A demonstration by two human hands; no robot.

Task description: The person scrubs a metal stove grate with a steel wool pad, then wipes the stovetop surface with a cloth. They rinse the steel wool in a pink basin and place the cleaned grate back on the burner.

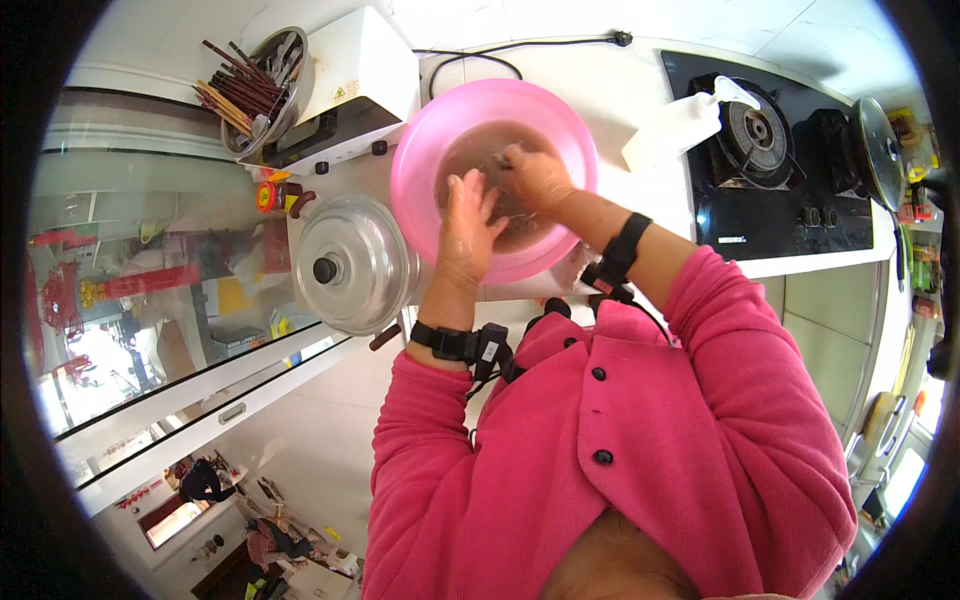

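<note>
A pink plastic basin (pixel 420 169) stands on the counter before me, holding murky brownish water (pixel 480 142). Over its near left side my left hand (pixel 469 225) is raised, wet, with the fingers spread and nothing in them. My right hand (pixel 536 180) is curled above the water toward the right, its fingertips pinching a small dark thing (pixel 501 160) too blurred to name. What lies under the water is hard to make out.
Left of the basin sits a lidded metal pot (pixel 360 262); behind it are a white appliance (pixel 360 67) and a metal bowl of chopsticks (pixel 300 82). A white pump bottle (pixel 667 127) stands right, beside a black gas hob (pixel 780 210). A black power cord (pixel 517 45) lies behind.
</note>
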